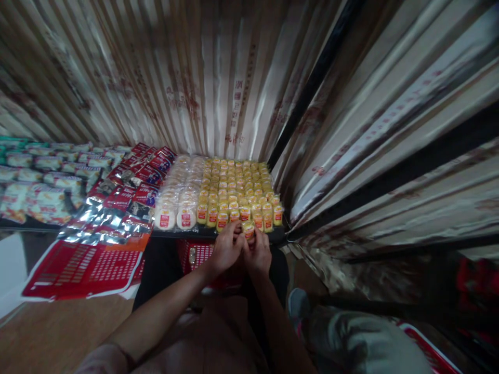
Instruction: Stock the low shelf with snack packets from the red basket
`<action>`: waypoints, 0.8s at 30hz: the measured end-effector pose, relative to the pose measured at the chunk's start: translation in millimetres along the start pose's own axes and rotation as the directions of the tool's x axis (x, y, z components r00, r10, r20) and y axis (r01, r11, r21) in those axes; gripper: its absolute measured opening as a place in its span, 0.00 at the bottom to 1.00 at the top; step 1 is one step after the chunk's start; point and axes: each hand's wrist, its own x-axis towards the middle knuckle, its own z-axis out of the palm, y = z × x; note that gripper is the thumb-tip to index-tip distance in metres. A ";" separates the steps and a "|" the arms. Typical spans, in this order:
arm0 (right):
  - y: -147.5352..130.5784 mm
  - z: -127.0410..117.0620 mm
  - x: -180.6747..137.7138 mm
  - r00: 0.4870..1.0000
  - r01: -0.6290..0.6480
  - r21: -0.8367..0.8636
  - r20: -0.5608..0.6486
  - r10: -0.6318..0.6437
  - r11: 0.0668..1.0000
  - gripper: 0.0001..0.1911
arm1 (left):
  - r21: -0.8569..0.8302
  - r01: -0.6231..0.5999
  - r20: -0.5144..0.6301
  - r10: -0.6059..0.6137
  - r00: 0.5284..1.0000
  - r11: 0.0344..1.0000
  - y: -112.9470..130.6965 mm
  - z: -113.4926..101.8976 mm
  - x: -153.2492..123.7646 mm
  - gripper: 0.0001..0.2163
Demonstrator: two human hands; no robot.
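Note:
My left hand [227, 249] and my right hand [258, 253] meet at the front edge of a low shelf [278, 236]. Both pinch one small yellow snack pack [248, 229] with a red label, held between their fingertips. Just beyond it stand rows of the same yellow packs [237, 189], filling the right end of the shelf. Both hands are closed on the pack.
White round cake packs [177, 200] lie left of the yellow ones, then red packets [142, 179] and pale bags [47, 182] farther left. A red basket [197, 254] sits under my hands. A red printed sheet [83, 267] and silver foil hang at left. Plastic-covered walls close in behind and right.

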 end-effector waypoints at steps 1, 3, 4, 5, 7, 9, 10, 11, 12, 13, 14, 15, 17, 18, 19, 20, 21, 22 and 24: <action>1.6 2.3 3.6 1.000 -0.024 0.000 -0.004 0.024 1.000 0.26 | 0.018 -0.019 -0.013 0.019 1.000 1.000 -2.1 3.0 1.1 0.16; 3.0 7.3 9.0 0.998 -0.069 0.006 -0.008 0.069 0.998 0.28 | 0.056 -0.048 -0.018 0.049 0.999 0.997 -7.2 7.5 2.0 0.15; 3.0 9.7 10.9 0.996 -0.093 0.009 -0.008 0.093 0.996 0.29 | 0.071 -0.060 -0.007 0.060 0.998 0.996 -9.9 9.1 1.9 0.15; 2.7 11.9 12.5 0.993 -0.116 0.011 -0.005 0.116 0.993 0.29 | 0.085 -0.072 0.008 0.072 0.997 0.994 -12.5 10.2 1.7 0.15; 1.5 15.5 14.6 0.988 -0.152 0.015 0.010 0.152 0.988 0.29 | 0.111 -0.097 0.037 0.093 0.995 0.989 -17.3 11.7 1.2 0.16; 0.6 18.1 15.5 0.985 -0.171 0.025 0.026 0.170 0.985 0.29 | 0.129 -0.114 0.056 0.107 0.993 0.985 -21.3 12.9 0.7 0.17; 0.5 19.2 15.2 0.984 -0.177 0.037 0.031 0.176 0.984 0.28 | 0.133 -0.122 0.062 0.114 0.992 0.984 -22.9 13.3 0.6 0.17; 0.7 20.2 14.5 0.983 -0.182 0.060 0.033 0.180 0.982 0.28 | 0.135 -0.130 0.066 0.122 0.990 0.982 -24.2 13.7 0.4 0.18; 1.2 21.2 13.3 0.982 -0.188 0.092 0.031 0.186 0.978 0.28 | 0.134 -0.140 0.068 0.132 0.989 0.981 -25.0 14.0 0.2 0.18; 2.2 22.1 11.5 0.982 -0.191 0.129 0.021 0.190 0.973 0.27 | 0.133 -0.151 0.069 0.143 0.987 0.980 -25.5 14.1 -0.1 0.18; 3.5 23.0 9.5 0.982 -0.186 0.160 0.004 0.188 0.970 0.26 | 0.131 -0.163 0.069 0.155 0.986 0.978 -25.6 14.0 -0.5 0.18; 5.1 23.8 7.3 0.984 -0.170 0.178 -0.021 0.176 0.969 0.25 | 0.129 -0.176 0.070 0.168 0.983 0.976 -25.5 13.8 -0.9 0.18; 8.8 25.2 3.4 0.989 -0.113 0.164 -0.074 0.127 0.980 0.21 | 0.128 -0.207 0.082 0.198 0.977 0.970 -25.5 13.3 -2.1 0.18; 10.7 25.8 2.2 0.992 -0.081 0.142 -0.088 0.094 0.987 0.18 | 0.130 -0.224 0.093 0.213 0.973 0.966 -25.9 13.1 -2.6 0.19; 12.3 26.3 1.6 0.994 -0.055 0.120 -0.090 0.066 0.991 0.17 | 0.133 -0.239 0.109 0.226 0.968 0.962 -26.7 13.1 -2.9 0.19; 13.5 26.8 1.6 0.995 -0.040 0.105 -0.082 0.048 0.994 0.15 | 0.138 -0.249 0.124 0.233 0.965 0.959 -27.9 13.4 -2.9 0.19; 14.4 27.3 2.1 0.997 -0.036 0.096 -0.070 0.043 0.995 0.15 | 0.146 -0.251 0.138 0.231 0.963 0.957 -29.6 13.9 -2.5 0.19; 14.8 27.9 2.9 0.997 -0.038 0.094 -0.056 0.044 0.995 0.14 | 0.155 -0.248 0.148 0.225 0.963 0.956 -31.4 14.7 -1.7 0.19; 14.8 29.3 4.7 0.998 -0.047 0.105 -0.034 0.051 0.993 0.15 | 0.174 -0.242 0.164 0.214 0.963 0.955 -34.8 16.8 0.9 0.20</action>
